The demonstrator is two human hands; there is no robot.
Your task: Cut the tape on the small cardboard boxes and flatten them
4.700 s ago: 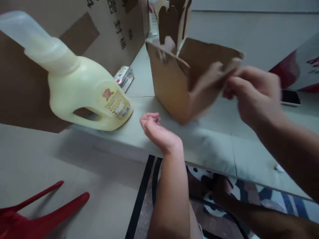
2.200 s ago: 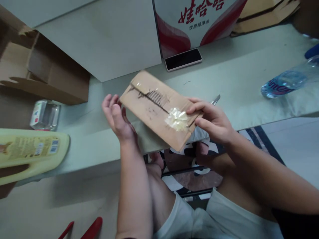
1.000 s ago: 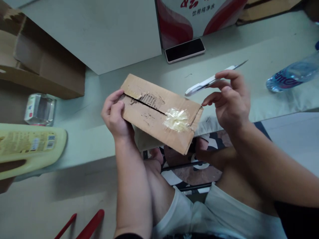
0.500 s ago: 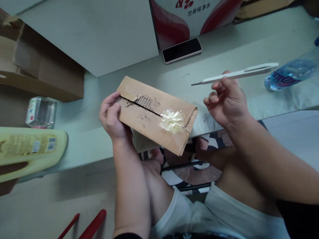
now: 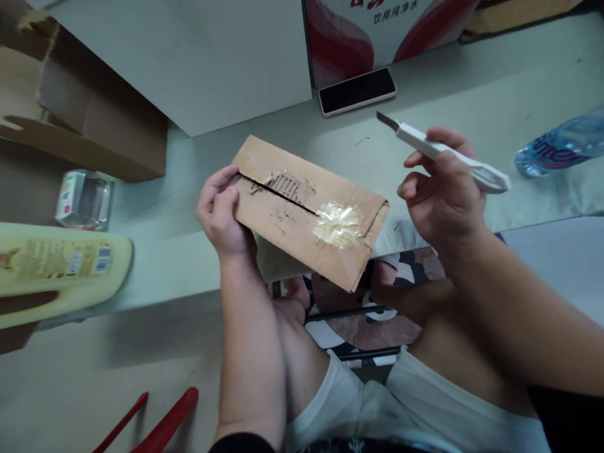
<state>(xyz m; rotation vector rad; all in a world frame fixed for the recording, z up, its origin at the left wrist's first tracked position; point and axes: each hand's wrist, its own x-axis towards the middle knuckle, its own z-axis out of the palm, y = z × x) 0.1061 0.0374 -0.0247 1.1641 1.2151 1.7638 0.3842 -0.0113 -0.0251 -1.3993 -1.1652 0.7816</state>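
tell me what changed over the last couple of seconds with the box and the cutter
The right hand let go of the cardboard box, picked up the white cutter and turned it around, so its blade end now points up and left. The left hand kept gripping the box's left end; the phone stayed put.

We see the flattened cardboard box [image 5: 309, 211] at the near edge of the table [image 5: 472, 94], between the left hand [image 5: 221, 217] at its left end and the right hand [image 5: 443, 195] to its right, which carries the utility knife [image 5: 438, 151]. Beyond the box lies the phone [image 5: 357, 92]; the bottle [image 5: 561, 146] lies far right, the jug [image 5: 61, 270] far left.
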